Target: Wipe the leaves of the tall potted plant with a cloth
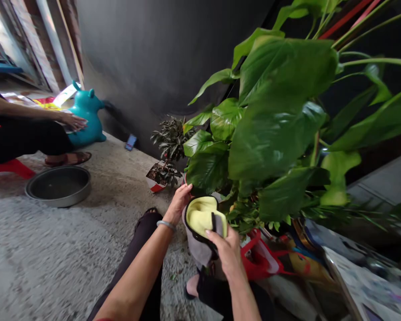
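Note:
My right hand (pixel 229 252) grips a yellow and grey cloth (pixel 203 216) with dark edging, thumb on top. The cloth is folded over, and its grey side hangs down below. To its left, my left hand (pixel 179 203) has its fingers closed at the lower edge of a broad green leaf (pixel 207 171); part of the fingers is hidden. The large leafy plant (pixel 277 116) rises in front of and above both hands, with its biggest leaves to the right.
A small dark-leaved potted plant (pixel 167 171) stands by the black wall (pixel 167 49). A grey basin (pixel 58 203) lies on the concrete floor at left, near a seated person's leg (pixel 30 138) and a teal animal toy (pixel 87 116). A red bag (pixel 262 263) sits at right.

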### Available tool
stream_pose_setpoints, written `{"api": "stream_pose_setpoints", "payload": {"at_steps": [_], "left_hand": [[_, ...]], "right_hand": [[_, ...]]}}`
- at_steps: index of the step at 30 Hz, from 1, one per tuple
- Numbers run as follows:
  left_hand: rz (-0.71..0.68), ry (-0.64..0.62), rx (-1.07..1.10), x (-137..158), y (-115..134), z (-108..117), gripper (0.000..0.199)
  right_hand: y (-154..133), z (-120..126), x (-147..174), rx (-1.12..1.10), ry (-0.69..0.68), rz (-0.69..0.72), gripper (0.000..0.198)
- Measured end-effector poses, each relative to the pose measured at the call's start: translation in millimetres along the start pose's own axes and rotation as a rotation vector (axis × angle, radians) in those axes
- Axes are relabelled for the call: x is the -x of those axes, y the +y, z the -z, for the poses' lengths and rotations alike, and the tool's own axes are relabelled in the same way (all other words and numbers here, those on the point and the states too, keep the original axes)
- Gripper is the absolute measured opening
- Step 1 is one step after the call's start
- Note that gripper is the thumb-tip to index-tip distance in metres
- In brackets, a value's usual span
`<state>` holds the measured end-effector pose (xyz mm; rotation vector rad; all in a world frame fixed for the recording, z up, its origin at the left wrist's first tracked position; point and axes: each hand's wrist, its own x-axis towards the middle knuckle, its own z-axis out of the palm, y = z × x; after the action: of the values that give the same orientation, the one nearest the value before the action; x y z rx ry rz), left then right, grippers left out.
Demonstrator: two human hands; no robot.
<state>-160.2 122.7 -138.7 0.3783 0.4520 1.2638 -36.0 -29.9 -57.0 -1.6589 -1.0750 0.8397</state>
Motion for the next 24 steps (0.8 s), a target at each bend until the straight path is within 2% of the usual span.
{"api": "stream_pose_setpoints", "payload": {"at_steps": [1, 2, 4, 6, 7, 8, 9, 10, 14, 16, 17, 19, 22, 24], "left_hand": [[-0.003, -0.020, 0.015, -1, -1, 0, 0.036], [-0.006, -0.047, 0.026, -2, -2, 1, 0.037], [0.000, -0.094, 0.025, -3, -5, 1, 0.039], [0.012, -0.122, 0.029, -3, -9, 0, 0.040], [0.019, -0.123, 0.040, -3, -11, 0, 0.038], [0.026, -0.120, 0.056, -3, -13, 0, 0.036], [0.037, -0.114, 0.072, -4, -14, 1, 0.033], [0.052, -0.109, 0.084, -4, -16, 1, 0.031], [0.134, -0.099, 0.071, -7, -20, 4, 0.028], [0.162, -0.113, 0.058, -9, -21, 6, 0.029], [0.163, -0.122, 0.055, -10, -21, 7, 0.031], [0.141, -0.134, 0.046, -11, -22, 8, 0.033], [0.100, -0.127, 0.002, -11, -24, 8, 0.037], [0.099, -0.128, -0.027, -10, -26, 8, 0.041]], "right_hand": [[-8, 11, 7, -0.037, 0.050, 0.029, 0.032], [-21, 25, 12, -0.087, 0.159, 0.093, 0.036], [-51, 52, 10, -0.197, 0.454, 0.292, 0.045], [-77, 70, -4, -0.263, 0.772, 0.493, 0.050], [-85, 75, -14, -0.260, 0.885, 0.550, 0.050], [-89, 76, -24, -0.231, 0.941, 0.566, 0.051], [-88, 76, -33, -0.183, 0.946, 0.549, 0.053], [-82, 73, -40, -0.118, 0.890, 0.496, 0.055], [-39, 59, -39, 0.147, 0.315, 0.155, 0.047], [-25, 60, -24, 0.147, 0.207, 0.089, 0.042], [-25, 63, -18, 0.107, 0.230, 0.093, 0.043], [-37, 72, -10, -0.020, 0.423, 0.182, 0.051], [-73, 80, -20, -0.158, 0.781, 0.477, 0.057], [-90, 73, -40, -0.138, 0.888, 0.630, 0.058]]}}
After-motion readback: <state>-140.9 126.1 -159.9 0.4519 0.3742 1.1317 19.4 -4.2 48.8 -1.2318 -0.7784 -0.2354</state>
